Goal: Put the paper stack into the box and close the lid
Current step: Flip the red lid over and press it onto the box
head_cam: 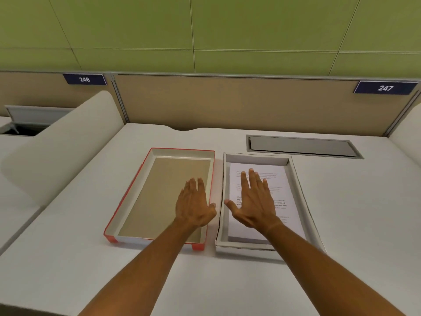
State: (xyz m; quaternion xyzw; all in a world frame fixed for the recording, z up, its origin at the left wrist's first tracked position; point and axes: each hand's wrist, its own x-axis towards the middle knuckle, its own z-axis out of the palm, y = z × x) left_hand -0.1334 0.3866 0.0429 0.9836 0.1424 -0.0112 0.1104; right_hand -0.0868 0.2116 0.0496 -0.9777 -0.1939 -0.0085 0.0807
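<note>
Paper stack [279,190] already lies in the white box [296,176] — red-edged lid [127,197] still off beside it; left hand [193,201] and right hand [255,199] hover, fingers spread, gripping nothing.

One box [293,176], one lid [145,179], one paper stack [282,185], two hands: left hand [193,206], right hand [255,201]; two number signs: sign 246 [84,79], sign 247 [385,87].

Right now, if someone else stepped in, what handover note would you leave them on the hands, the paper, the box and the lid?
Left hand: open, flat over the red-edged lid, which lies upturned left of the box.
Right hand: open, spread over the paper stack.
Paper stack lies inside the white box on the desk.
Done: paper is in.
Left: turn the lid over and close the box.
</note>
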